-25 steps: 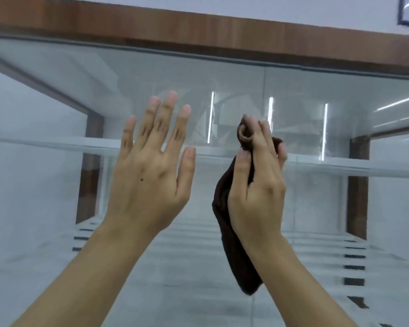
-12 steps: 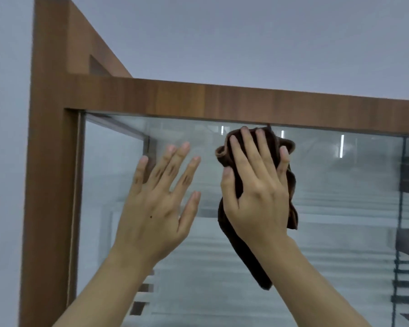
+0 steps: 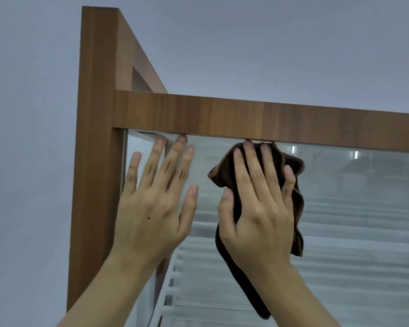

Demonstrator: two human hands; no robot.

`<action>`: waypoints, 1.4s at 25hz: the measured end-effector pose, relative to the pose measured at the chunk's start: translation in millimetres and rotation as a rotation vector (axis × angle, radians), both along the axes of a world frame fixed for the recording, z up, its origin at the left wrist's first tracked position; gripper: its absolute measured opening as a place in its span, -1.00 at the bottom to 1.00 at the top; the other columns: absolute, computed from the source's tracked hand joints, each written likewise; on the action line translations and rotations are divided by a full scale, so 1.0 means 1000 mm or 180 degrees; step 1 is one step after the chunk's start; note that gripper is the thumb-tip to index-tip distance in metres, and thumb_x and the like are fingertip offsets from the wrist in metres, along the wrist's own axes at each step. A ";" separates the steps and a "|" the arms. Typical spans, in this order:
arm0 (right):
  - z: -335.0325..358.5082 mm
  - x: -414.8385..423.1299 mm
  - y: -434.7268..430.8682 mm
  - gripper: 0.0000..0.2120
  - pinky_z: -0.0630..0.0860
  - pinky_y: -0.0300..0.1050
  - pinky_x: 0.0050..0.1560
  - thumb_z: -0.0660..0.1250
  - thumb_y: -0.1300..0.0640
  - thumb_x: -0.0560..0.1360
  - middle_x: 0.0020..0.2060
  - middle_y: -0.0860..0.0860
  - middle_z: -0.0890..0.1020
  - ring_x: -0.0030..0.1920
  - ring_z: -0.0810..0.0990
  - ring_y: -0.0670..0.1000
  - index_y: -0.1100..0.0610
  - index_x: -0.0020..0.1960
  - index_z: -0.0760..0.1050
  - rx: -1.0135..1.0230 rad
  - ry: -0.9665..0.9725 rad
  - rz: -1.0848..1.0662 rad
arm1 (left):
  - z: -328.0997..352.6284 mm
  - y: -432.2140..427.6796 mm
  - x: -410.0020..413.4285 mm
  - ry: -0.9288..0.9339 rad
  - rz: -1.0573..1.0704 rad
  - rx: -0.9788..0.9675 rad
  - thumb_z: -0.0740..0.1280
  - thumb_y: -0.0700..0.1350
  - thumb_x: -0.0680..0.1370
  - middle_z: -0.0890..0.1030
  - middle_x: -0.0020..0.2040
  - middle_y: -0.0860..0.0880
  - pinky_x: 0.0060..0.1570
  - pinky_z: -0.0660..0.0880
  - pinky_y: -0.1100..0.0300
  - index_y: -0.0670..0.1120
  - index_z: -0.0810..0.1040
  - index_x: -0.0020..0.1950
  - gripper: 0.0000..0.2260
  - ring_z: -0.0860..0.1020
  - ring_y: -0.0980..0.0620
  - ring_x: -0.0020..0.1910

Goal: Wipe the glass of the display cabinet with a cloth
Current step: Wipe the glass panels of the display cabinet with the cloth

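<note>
1. Head view: the right hand [image 3: 257, 208], fingers extended, presses a brown cloth [image 3: 293, 204] flat against the display cabinet's glass [image 3: 352, 208], just under the wooden top rail [image 3: 246, 119].
2. The left hand [image 3: 151, 213] rests flat on the glass beside it, fingers spread, holding nothing.

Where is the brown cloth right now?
In the head view the brown cloth is right of centre, pressed against the glass under the right hand, just below the wooden top rail, with the left hand flat beside it.
</note>
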State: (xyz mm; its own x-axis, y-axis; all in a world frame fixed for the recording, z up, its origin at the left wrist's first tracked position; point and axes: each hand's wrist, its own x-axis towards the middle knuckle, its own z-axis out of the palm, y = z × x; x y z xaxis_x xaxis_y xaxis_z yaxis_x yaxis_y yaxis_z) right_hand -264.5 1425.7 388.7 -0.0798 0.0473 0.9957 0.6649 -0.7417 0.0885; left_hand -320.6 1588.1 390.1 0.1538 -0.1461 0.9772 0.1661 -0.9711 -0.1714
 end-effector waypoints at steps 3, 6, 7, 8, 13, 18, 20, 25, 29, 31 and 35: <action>-0.002 -0.010 0.025 -0.46 0.09 0.22 0.61 0.14 0.08 0.60 0.57 0.09 0.32 0.62 0.20 0.11 0.21 0.55 0.34 0.0059 0.0086 -0.0048 | -0.001 0.009 -0.005 -0.0039 -0.0025 -0.0088 0.02 0.03 0.70 0.15 0.64 -0.11 0.58 0.07 -0.16 -0.15 0.20 0.62 -0.49 0.08 -0.10 0.64; -0.010 -0.014 0.035 -0.44 0.09 0.21 0.61 0.16 0.08 0.58 0.59 0.08 0.29 0.63 0.18 0.10 0.16 0.57 0.31 -0.0183 0.0078 -0.0147 | -0.001 0.010 -0.003 -0.0070 -0.0104 -0.0100 -0.04 0.03 0.71 0.17 0.63 -0.12 0.58 0.09 -0.16 -0.14 0.20 0.62 -0.50 0.11 -0.10 0.63; -0.015 -0.013 0.029 -0.43 0.10 0.22 0.60 0.17 0.07 0.57 0.59 0.07 0.28 0.63 0.17 0.10 0.14 0.57 0.31 -0.0271 0.0092 -0.0209 | -0.001 0.010 -0.002 -0.0082 -0.0137 -0.0116 -0.05 0.03 0.71 0.17 0.63 -0.12 0.59 0.08 -0.15 -0.13 0.19 0.62 -0.50 0.11 -0.09 0.63; -0.019 -0.011 0.020 -0.42 0.12 0.24 0.59 0.17 0.06 0.57 0.59 0.07 0.28 0.63 0.17 0.10 0.12 0.58 0.31 -0.0288 0.0127 -0.0305 | -0.001 0.010 -0.001 -0.0095 -0.0180 -0.0135 -0.04 0.04 0.71 0.17 0.64 -0.11 0.59 0.06 -0.15 -0.12 0.18 0.63 -0.50 0.10 -0.09 0.63; -0.005 -0.006 0.011 -0.42 0.09 0.29 0.58 0.14 0.05 0.58 0.59 0.09 0.29 0.63 0.16 0.13 0.13 0.59 0.29 0.0526 0.0372 -0.0566 | -0.004 0.009 0.000 -0.0090 -0.0383 -0.0207 0.02 0.02 0.70 0.15 0.64 -0.10 0.60 0.01 -0.15 -0.13 0.18 0.63 -0.50 0.08 -0.09 0.64; -0.036 -0.020 0.041 -0.44 0.15 0.25 0.57 0.14 0.06 0.59 0.60 0.01 0.27 0.64 0.14 0.07 0.06 0.59 0.30 -0.0433 0.0248 -0.0189 | -0.004 0.010 0.000 -0.0067 -0.0392 -0.0182 0.04 -0.04 0.66 0.16 0.64 -0.12 0.60 -0.01 -0.15 -0.13 0.21 0.62 -0.49 0.07 -0.11 0.64; -0.053 -0.015 0.014 -0.42 0.19 0.25 0.55 0.15 0.04 0.57 0.60 0.00 0.27 0.63 0.15 0.07 0.05 0.58 0.30 -0.0611 0.0254 -0.0299 | -0.004 0.011 0.000 -0.0106 -0.0353 -0.0198 -0.02 -0.01 0.71 0.15 0.64 -0.11 0.60 0.00 -0.16 -0.14 0.20 0.62 -0.51 0.07 -0.10 0.64; -0.014 -0.001 -0.016 -0.43 0.10 0.26 0.58 0.10 0.04 0.60 0.61 0.05 0.25 0.64 0.12 0.10 0.10 0.61 0.25 0.0351 0.0487 -0.0534 | -0.006 0.008 0.001 -0.0116 -0.0325 -0.0240 -0.01 0.02 0.71 0.12 0.65 -0.10 0.61 -0.03 -0.13 -0.13 0.17 0.63 -0.50 0.03 -0.08 0.65; -0.011 -0.019 0.039 -0.42 0.10 0.23 0.59 0.10 0.01 0.60 0.61 0.00 0.24 0.64 0.10 0.06 0.07 0.61 0.24 -0.0140 0.0354 -0.0307 | -0.008 0.010 0.001 -0.0202 -0.0397 -0.0275 0.05 -0.08 0.67 0.16 0.64 -0.11 0.61 -0.05 -0.07 -0.15 0.21 0.61 -0.51 0.04 -0.08 0.64; -0.033 -0.023 0.043 -0.41 0.10 0.20 0.60 0.12 0.02 0.59 0.62 -0.03 0.22 0.65 0.08 0.04 0.06 0.61 0.24 -0.0612 0.0337 -0.0211 | -0.008 0.011 0.001 -0.0177 -0.0454 -0.0260 0.09 -0.14 0.63 0.16 0.64 -0.12 0.61 -0.06 -0.07 -0.16 0.22 0.61 -0.48 0.04 -0.09 0.65; -0.054 -0.008 -0.014 -0.38 0.21 0.25 0.54 0.14 0.04 0.54 0.61 -0.01 0.24 0.64 0.14 0.05 0.05 0.60 0.27 -0.0726 0.0280 -0.0464 | -0.009 0.008 0.002 -0.0250 -0.0394 -0.0336 0.01 -0.08 0.70 0.15 0.64 -0.11 0.61 -0.02 -0.11 -0.16 0.19 0.62 -0.53 0.05 -0.08 0.65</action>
State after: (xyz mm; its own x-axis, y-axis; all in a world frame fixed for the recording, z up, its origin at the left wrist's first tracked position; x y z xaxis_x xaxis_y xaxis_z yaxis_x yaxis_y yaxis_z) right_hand -272.2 1411.5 335.2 0.0307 0.2757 0.9608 0.5651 -0.7976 0.2108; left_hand -318.8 1596.3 380.6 0.0635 -0.0551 0.9965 0.0532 -0.9969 -0.0585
